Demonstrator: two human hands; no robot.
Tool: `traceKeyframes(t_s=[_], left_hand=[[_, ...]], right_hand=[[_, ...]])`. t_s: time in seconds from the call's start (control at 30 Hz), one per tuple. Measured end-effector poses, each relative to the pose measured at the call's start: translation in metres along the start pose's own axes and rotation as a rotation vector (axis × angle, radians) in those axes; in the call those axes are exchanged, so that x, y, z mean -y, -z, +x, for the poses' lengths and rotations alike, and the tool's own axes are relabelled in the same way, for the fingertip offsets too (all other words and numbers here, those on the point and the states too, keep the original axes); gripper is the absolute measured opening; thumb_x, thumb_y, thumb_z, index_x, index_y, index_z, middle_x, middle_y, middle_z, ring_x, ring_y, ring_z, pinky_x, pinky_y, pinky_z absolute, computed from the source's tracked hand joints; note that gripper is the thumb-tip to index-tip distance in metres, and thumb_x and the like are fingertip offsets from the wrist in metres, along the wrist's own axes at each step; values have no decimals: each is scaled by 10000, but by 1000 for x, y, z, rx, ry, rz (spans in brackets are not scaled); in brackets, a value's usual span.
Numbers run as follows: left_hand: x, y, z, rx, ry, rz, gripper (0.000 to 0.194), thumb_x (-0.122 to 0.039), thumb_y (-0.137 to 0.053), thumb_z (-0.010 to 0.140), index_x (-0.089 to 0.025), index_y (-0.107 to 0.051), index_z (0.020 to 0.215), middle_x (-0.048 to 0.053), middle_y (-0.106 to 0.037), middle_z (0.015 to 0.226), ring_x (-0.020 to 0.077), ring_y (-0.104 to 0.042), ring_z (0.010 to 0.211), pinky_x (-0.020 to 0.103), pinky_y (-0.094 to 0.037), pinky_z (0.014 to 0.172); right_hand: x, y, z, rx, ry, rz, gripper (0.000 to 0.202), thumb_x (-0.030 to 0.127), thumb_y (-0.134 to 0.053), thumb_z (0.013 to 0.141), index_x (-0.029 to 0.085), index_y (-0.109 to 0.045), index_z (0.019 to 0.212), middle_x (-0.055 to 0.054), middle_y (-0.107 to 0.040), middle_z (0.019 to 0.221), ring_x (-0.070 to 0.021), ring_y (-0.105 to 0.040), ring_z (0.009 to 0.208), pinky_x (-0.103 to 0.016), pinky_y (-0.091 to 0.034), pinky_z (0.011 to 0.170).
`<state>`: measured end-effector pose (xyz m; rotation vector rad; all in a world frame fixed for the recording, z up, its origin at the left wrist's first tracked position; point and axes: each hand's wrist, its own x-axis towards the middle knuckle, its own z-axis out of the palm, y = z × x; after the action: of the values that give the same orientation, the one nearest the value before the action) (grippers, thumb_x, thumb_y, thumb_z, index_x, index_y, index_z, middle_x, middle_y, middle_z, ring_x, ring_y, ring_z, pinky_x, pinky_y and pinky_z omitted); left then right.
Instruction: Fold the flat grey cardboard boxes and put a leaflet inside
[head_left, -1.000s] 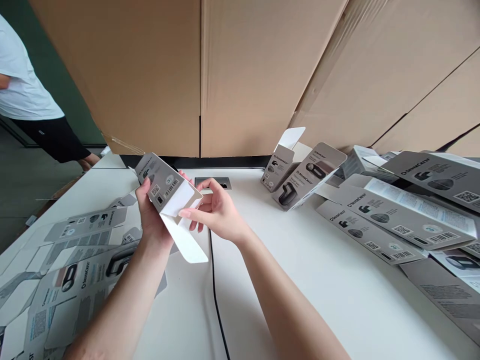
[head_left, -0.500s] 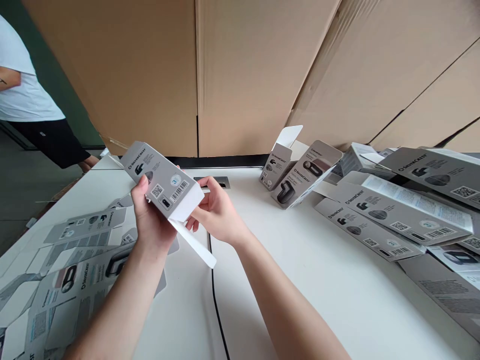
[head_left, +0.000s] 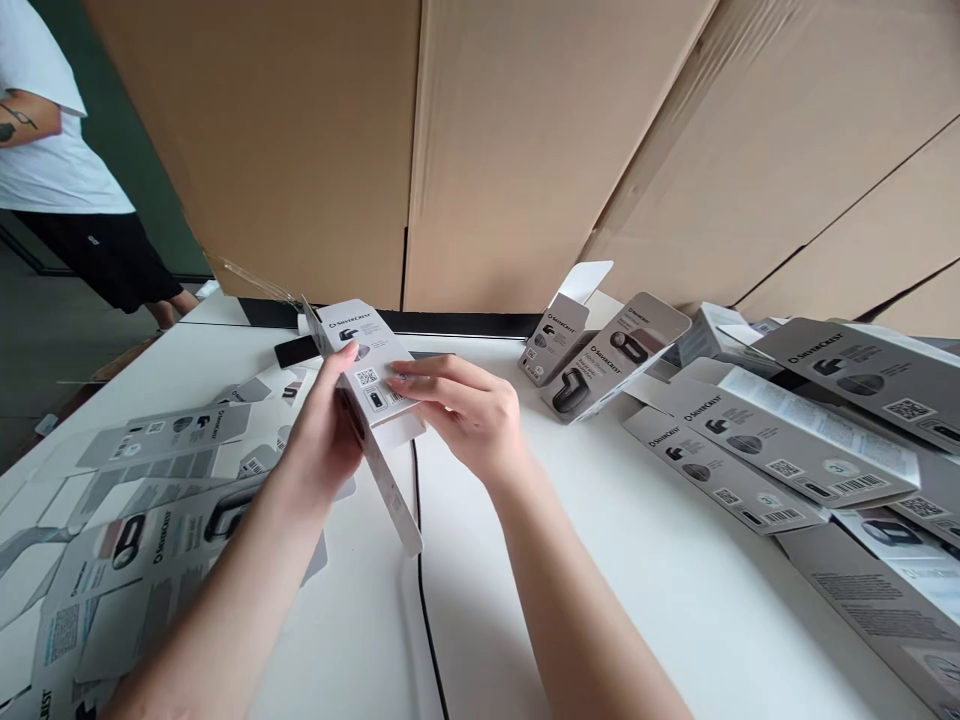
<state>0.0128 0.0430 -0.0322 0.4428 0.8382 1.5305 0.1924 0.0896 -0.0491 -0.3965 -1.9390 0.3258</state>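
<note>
A grey-and-white printed cardboard box (head_left: 365, 345) is held tilted above the table, its printed side facing up. My left hand (head_left: 324, 425) grips it from the left, thumb on the upper edge and the other fingers out of sight beneath. At the near right end, my right hand (head_left: 476, 410) has its fingers pressed on the printed side, with the thumb under the end. A long end flap (head_left: 394, 495) hangs down from the box toward the table. The inside of the box cannot be seen.
Flattened cartons (head_left: 161, 545) lie in a pile at left. Two folded boxes stand at the back, one with a raised flap (head_left: 586, 280); more boxes (head_left: 787, 430) are stacked at right. A black cable (head_left: 427, 610) crosses the white table. Tall cardboard (head_left: 487, 160) rises behind. A person (head_left: 56, 170) stands far left.
The box has moved right and turned in my hands. My right fingers have shifted from its end onto the printed side. The view has shifted slightly.
</note>
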Motion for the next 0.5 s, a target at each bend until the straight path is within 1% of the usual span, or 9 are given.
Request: traceKeyframes(t_s=[0.07,0.13,0.2,0.23,0.27,0.33,0.37,0.43,0.5], left_hand=[[5,-3,-1,5,26,-21,373,-548,-870,998,-232,-830,1192,111,-880,1196,407,-854,1250,490,-767,1002],[6,-3,0,-2,26,-41,380,-570,-874,992,-238,-821,1169,102,-873,1179,405,-850,1262,490,-763,1017],[4,-1,1,-23,-2,-65,410,-603,-863,995,-245,-813,1189,86,-869,1193,389,-838,1294,467,-756,1029],[1,0,2,-48,-39,-86,422,-623,-850,1005,-252,-811,1203,75,-870,1205,375,-829,1315,445,-753,1024],[-1,2,4,-84,-95,-113,423,-638,-837,1018,-263,-812,1214,62,-873,1221,356,-820,1335,414,-749,1008],[-8,4,6,-180,-240,-178,377,-620,-834,1042,-287,-826,1218,36,-882,1255,321,-811,1355,353,-741,951],[-11,4,6,-227,-310,-209,334,-582,-844,1053,-294,-837,1223,26,-885,1286,310,-808,1364,339,-740,930],[-15,3,6,-302,-411,-258,288,-539,-828,1079,-299,-851,1237,14,-879,1359,297,-797,1394,330,-745,908],[-16,0,5,-334,-484,-281,314,-558,-779,1099,-295,-851,1254,22,-865,1425,302,-778,1441,344,-752,915]], right_hand=[[4,-3,1,-13,-9,-54,285,198,-681,1207,316,-936,1161,-65,-935,1239,-243,-909,1123,-404,-769,946],[8,-1,3,22,-45,-73,278,225,-666,1214,320,-926,1176,-67,-929,1294,-241,-900,1135,-408,-772,947],[12,5,6,19,-71,-30,182,302,-735,1188,305,-908,1245,-94,-892,1391,-234,-878,1114,-392,-771,883],[14,9,8,-12,-87,8,172,357,-787,1160,295,-898,1277,-109,-870,1407,-227,-862,1074,-377,-765,825],[17,14,10,-52,-102,57,222,425,-848,1119,282,-892,1283,-118,-855,1379,-216,-838,1008,-354,-744,735],[22,21,14,-92,-120,182,351,546,-966,1010,256,-896,1193,-99,-846,1183,-187,-770,842,-304,-651,548],[24,23,15,-74,-124,241,379,575,-1007,965,245,-897,1114,-76,-840,1061,-173,-736,768,-289,-605,494],[28,22,16,-12,-147,301,384,576,-1056,914,235,-883,948,-34,-827,867,-151,-699,665,-278,-586,479],[30,14,16,-32,-234,256,383,559,-1045,936,237,-862,838,-14,-829,778,-140,-698,620,-286,-638,543]])
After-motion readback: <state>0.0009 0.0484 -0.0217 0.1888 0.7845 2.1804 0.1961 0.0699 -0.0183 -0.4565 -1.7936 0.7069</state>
